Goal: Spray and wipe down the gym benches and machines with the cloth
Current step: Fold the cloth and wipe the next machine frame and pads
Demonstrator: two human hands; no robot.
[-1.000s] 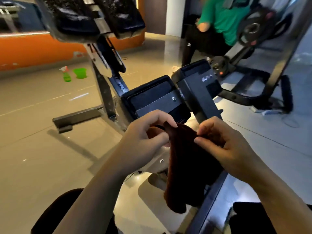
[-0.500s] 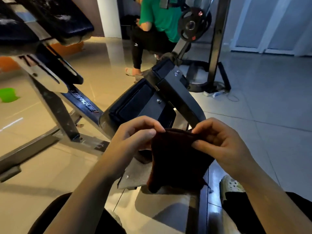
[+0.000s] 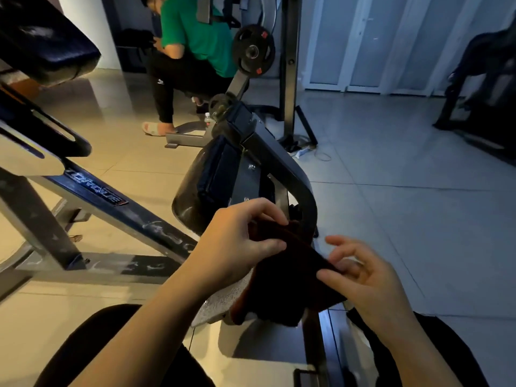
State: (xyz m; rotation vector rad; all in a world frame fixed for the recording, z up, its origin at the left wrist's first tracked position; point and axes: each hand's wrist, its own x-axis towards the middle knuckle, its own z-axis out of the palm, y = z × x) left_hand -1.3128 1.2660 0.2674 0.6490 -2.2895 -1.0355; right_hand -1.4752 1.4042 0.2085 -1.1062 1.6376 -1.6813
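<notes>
Both hands on dark cloth (image 3: 282,277), just below machine pad (image 3: 201,188).
Left hand (image 3: 237,244) pinches top edge; right hand (image 3: 365,277) pinches right edge, fingers spread.

Pretty dim gym room, honestly. The tiled floor (image 3: 391,219) is glossy and splits into two tones: warm yellowish glow on the left half of the frame, cool blue-grey on the right. Upper right has frosted glass doors (image 3: 363,43) with white frames letting in pale light. A white pillar (image 3: 83,29) stands in the upper left. Top center, a person in a green shirt (image 3: 192,32) bends beside a black weight plate (image 3: 253,50) mounted on a tall steel rack (image 3: 289,65). A loose cable (image 3: 318,153) lies on the floor by the rack's foot. Far right edge, some dark equipment (image 3: 485,79), too shadowy to identify.
</notes>
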